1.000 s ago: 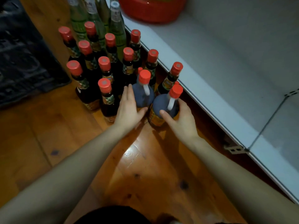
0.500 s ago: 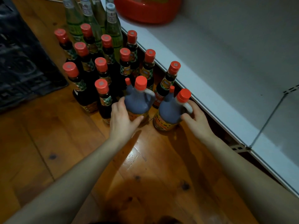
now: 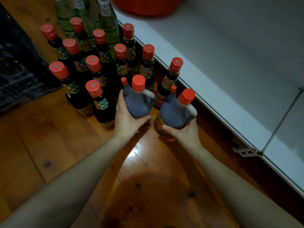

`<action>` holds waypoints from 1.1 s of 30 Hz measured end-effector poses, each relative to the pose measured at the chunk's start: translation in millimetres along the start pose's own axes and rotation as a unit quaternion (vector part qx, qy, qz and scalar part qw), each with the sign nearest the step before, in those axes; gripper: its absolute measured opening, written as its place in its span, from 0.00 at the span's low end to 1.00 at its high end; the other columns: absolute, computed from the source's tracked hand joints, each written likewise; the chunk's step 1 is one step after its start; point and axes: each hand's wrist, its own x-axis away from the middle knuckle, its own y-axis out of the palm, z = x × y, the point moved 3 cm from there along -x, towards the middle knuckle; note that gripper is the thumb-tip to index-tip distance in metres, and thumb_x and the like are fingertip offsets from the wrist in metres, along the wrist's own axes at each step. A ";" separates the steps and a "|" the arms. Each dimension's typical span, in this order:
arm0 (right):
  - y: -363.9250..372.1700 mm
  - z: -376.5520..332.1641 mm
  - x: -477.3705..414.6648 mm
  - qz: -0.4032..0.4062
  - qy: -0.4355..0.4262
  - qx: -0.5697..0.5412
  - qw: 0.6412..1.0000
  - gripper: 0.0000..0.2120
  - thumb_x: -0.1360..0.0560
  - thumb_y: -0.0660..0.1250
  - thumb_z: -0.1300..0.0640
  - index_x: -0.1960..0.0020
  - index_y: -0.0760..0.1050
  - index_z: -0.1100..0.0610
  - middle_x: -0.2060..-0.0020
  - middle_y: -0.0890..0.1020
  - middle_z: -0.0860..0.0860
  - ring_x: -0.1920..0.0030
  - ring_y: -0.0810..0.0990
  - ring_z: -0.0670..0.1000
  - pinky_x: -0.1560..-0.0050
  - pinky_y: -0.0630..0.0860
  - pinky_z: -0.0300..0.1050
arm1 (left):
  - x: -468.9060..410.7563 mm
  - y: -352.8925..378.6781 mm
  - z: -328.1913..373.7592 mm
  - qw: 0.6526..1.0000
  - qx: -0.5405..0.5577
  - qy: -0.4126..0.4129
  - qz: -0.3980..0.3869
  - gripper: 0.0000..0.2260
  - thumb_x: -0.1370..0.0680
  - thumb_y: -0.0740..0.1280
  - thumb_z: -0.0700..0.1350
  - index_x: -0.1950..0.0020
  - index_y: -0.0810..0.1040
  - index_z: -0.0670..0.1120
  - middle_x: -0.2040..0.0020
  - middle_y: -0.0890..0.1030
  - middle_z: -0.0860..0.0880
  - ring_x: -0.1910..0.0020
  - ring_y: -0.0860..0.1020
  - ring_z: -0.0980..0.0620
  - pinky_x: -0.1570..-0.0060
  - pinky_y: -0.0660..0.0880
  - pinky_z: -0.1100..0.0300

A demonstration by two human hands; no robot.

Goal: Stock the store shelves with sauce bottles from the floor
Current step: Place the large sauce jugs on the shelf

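Right now you have one jug in each grip, both just off the front edge of the shelf (image 3: 213, 71). Your left grip (image 3: 126, 119) is clenched around the belly of the outer jug (image 3: 136, 102), with the thumb across its near face and the fingers on the side turned away from the shelf. Your right grip (image 3: 184, 132) cups the lower body of the shelf-side jug (image 3: 174, 112), thumb over the label and fingers tucked under the handle.

Neither grip uses a handle. Both handles point toward the shelf, so taking the bellies looks like the quickest way to carry two at once. It probably also keeps the weight low in your palms.

Each jug rises above and beyond its grip, so the red cap and small spout stand free of your fingers. The shelf-side jug leans its cap toward the shelf, while the outer one sits closer to upright. I cannot tell whether either base is off the floor (image 3: 65, 153).

The tall red-capped bottles (image 3: 93, 89) stand in a cluster farther from the shelf, touching or nearly touching your left knuckles. The bare part of the shelf beside the shelf-side jug looks like the natural place to set both down.
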 end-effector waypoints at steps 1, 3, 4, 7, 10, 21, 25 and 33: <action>0.3 0.4 -0.4 0.005 -0.007 0.000 1.000 0.49 0.46 0.78 0.40 0.31 0.61 0.50 0.36 0.73 0.48 0.37 0.73 0.46 0.40 0.76 0.52 | -0.1 0.4 -0.3 1.000 0.000 -0.001 0.006 0.50 0.38 0.79 0.46 0.25 0.51 0.46 0.27 0.62 0.46 0.28 0.61 0.48 0.30 0.63 0.49; 1.1 1.4 -2.4 0.014 -0.017 0.001 1.000 0.45 0.44 0.78 0.42 0.32 0.63 0.50 0.38 0.74 0.48 0.38 0.74 0.45 0.39 0.75 0.49 | -0.4 0.4 -0.1 1.000 0.000 -0.008 0.014 0.49 0.38 0.80 0.46 0.25 0.53 0.47 0.29 0.65 0.46 0.30 0.64 0.49 0.32 0.65 0.53; 1.1 1.5 -2.8 0.019 -0.019 0.002 1.000 0.43 0.43 0.79 0.45 0.33 0.64 0.51 0.38 0.74 0.48 0.38 0.74 0.45 0.40 0.75 0.46 | -0.8 0.3 0.1 1.000 0.002 -0.010 0.014 0.49 0.38 0.80 0.46 0.26 0.54 0.47 0.29 0.66 0.47 0.31 0.65 0.49 0.33 0.66 0.54; -0.2 -1.9 1.5 0.038 -0.017 0.006 0.999 0.38 0.42 0.80 0.52 0.37 0.66 0.50 0.41 0.75 0.46 0.41 0.74 0.43 0.46 0.73 0.34 | 2.1 -1.3 3.5 1.000 -0.001 -0.017 -0.009 0.48 0.39 0.80 0.47 0.26 0.55 0.49 0.31 0.68 0.49 0.33 0.67 0.51 0.36 0.67 0.56; -11.6 -12.2 18.6 0.047 0.006 0.011 0.999 0.38 0.43 0.80 0.51 0.37 0.67 0.52 0.42 0.77 0.46 0.43 0.76 0.42 0.48 0.73 0.33 | 16.9 -9.8 16.0 0.999 -0.002 -0.040 -0.026 0.47 0.38 0.79 0.46 0.26 0.56 0.48 0.32 0.69 0.49 0.34 0.68 0.52 0.40 0.66 0.61; -95.0 -177.4 107.3 0.012 0.037 0.080 0.996 0.33 0.40 0.79 0.56 0.40 0.70 0.59 0.51 0.77 0.45 0.50 0.76 0.43 0.59 0.70 0.19 | 83.5 -117.4 165.2 0.988 0.055 -0.142 -0.029 0.40 0.41 0.80 0.45 0.42 0.60 0.69 0.52 0.71 0.76 0.50 0.71 0.75 0.54 0.71 0.68; -125.0 -264.5 133.6 0.002 0.039 0.071 0.997 0.33 0.40 0.79 0.55 0.39 0.70 0.59 0.50 0.78 0.45 0.52 0.77 0.43 0.59 0.71 0.21 | 93.9 -167.8 248.0 0.989 0.067 -0.133 -0.016 0.41 0.40 0.80 0.42 0.36 0.61 0.63 0.50 0.70 0.78 0.47 0.70 0.75 0.52 0.70 0.73; -184.7 -467.5 168.5 -0.010 0.018 0.051 0.998 0.38 0.43 0.81 0.51 0.38 0.69 0.57 0.47 0.78 0.46 0.47 0.77 0.43 0.49 0.76 0.35 | 103.5 -278.5 431.7 0.991 0.076 -0.112 -0.007 0.42 0.40 0.80 0.40 0.36 0.61 0.62 0.46 0.69 0.71 0.46 0.71 0.70 0.48 0.69 0.70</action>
